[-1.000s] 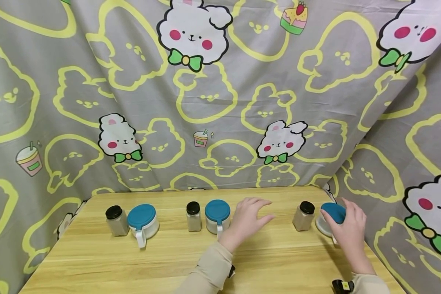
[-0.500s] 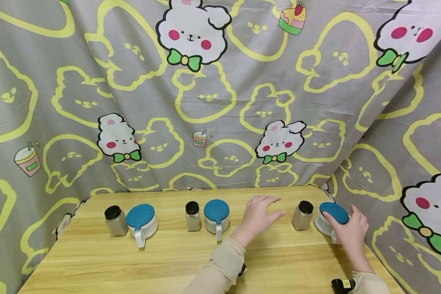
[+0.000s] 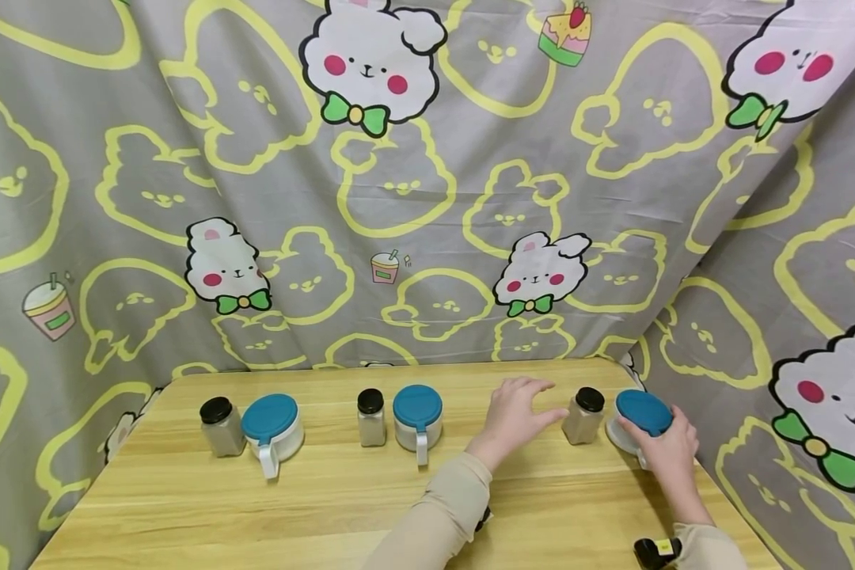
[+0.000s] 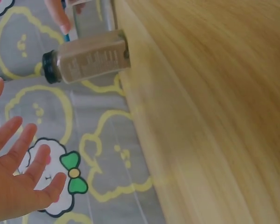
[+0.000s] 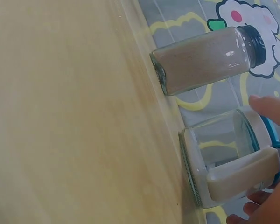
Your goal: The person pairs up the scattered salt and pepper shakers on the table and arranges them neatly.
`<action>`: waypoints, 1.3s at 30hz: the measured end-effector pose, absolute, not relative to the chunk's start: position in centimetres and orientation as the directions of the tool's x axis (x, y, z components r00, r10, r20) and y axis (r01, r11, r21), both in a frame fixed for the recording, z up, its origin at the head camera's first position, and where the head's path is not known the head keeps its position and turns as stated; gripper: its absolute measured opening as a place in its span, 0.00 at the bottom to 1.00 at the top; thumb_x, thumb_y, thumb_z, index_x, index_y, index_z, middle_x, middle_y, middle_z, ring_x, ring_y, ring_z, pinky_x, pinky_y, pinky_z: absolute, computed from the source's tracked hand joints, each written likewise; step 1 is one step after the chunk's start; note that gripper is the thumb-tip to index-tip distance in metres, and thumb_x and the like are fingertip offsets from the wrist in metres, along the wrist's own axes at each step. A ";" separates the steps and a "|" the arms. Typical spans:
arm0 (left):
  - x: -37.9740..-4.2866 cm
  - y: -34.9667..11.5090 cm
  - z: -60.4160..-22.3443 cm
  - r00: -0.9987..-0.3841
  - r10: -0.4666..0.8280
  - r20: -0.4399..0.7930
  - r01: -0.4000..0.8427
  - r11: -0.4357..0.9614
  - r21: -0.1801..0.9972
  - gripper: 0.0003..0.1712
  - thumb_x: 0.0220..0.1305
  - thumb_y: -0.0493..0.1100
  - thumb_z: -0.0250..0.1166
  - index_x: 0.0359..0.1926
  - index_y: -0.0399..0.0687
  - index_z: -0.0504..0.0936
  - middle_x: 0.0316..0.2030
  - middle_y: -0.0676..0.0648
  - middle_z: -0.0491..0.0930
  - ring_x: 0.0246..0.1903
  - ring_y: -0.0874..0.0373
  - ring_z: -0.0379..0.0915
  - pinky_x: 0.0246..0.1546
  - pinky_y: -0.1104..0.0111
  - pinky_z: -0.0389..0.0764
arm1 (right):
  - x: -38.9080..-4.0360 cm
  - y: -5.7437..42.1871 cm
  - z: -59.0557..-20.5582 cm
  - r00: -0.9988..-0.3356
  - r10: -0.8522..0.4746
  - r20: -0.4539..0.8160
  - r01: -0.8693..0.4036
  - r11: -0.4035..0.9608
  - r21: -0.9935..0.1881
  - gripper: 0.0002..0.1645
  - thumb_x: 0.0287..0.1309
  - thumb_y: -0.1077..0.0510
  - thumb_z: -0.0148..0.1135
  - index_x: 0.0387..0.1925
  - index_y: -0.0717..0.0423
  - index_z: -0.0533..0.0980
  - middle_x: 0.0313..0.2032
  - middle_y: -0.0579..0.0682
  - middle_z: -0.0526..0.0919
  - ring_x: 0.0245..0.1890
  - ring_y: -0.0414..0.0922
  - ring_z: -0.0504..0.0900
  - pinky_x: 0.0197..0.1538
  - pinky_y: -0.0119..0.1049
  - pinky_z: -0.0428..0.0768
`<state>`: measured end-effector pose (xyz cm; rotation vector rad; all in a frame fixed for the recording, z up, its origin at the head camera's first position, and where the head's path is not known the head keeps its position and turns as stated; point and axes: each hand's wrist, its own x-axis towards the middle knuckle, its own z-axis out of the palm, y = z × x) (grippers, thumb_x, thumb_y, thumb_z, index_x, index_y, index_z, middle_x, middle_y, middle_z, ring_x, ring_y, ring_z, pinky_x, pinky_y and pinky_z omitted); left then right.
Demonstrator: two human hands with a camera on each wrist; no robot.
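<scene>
At the right of the table, my right hand (image 3: pixel 674 453) grips a clear seasoning jar (image 3: pixel 643 412) with a blue lid and a white handle. In the right wrist view the thumb lies by the lid's rim, and the other fingers reach round the far side of the jar (image 5: pixel 219 144). Left of it stands a square glass spice bottle (image 3: pixel 583 418) with a black cap and greyish-brown powder inside. My left hand (image 3: pixel 514 416) is spread beside that bottle, its thumb tip close to the glass. Nothing is in the left palm; the left wrist view shows the fingers (image 4: pixel 30 158) apart.
Another blue-lidded jar (image 3: pixel 418 408) and black-capped bottle (image 3: pixel 372 419) stand mid-table. A like pair, jar (image 3: pixel 271 419) and bottle (image 3: pixel 221 427), is at the left. A patterned curtain (image 3: pixel 427 190) hangs behind the wooden table (image 3: pixel 256 514).
My left hand has moved right, from beside the middle jar to the right-hand bottle. My right hand has closed in around the right jar. The jars and bottles stay in place.
</scene>
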<state>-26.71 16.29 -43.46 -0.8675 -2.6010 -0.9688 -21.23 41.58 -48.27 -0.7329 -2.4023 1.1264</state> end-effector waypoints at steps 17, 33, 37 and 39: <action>-27.3 19.8 -44.8 -0.850 0.426 0.310 0.526 0.661 0.534 0.33 0.54 0.71 0.65 0.59 0.66 0.79 0.58 0.58 0.78 0.59 0.56 0.72 0.58 0.60 0.71 | -21.3 41.9 -48.7 -0.791 0.606 0.084 0.308 0.513 -0.801 0.68 0.50 0.40 0.71 0.75 0.67 0.40 0.69 0.77 0.47 0.67 0.75 0.48 0.62 0.70 0.57; -28.1 21.6 -46.1 -0.898 0.376 0.231 0.437 0.693 0.572 0.36 0.50 0.73 0.67 0.58 0.67 0.79 0.58 0.59 0.78 0.57 0.55 0.72 0.52 0.61 0.71 | -21.6 42.3 -49.4 -0.788 0.605 0.111 0.289 0.524 -0.801 0.67 0.49 0.42 0.72 0.73 0.69 0.42 0.67 0.78 0.50 0.66 0.75 0.50 0.62 0.69 0.57; -28.4 22.0 -46.1 -0.900 0.387 0.200 0.430 0.716 0.549 0.37 0.50 0.74 0.66 0.59 0.67 0.78 0.58 0.59 0.78 0.57 0.55 0.72 0.53 0.59 0.71 | -21.6 42.3 -49.4 -0.790 0.603 0.113 0.287 0.526 -0.801 0.66 0.49 0.42 0.72 0.73 0.69 0.43 0.67 0.78 0.51 0.66 0.75 0.50 0.62 0.69 0.57; -28.4 22.2 -46.0 -0.900 0.393 0.188 0.430 0.736 0.522 0.37 0.49 0.74 0.66 0.59 0.68 0.78 0.57 0.59 0.78 0.56 0.55 0.72 0.53 0.59 0.70 | -21.6 42.2 -49.3 -0.793 0.599 0.113 0.285 0.528 -0.800 0.66 0.50 0.42 0.72 0.73 0.70 0.43 0.67 0.78 0.50 0.66 0.75 0.49 0.62 0.69 0.57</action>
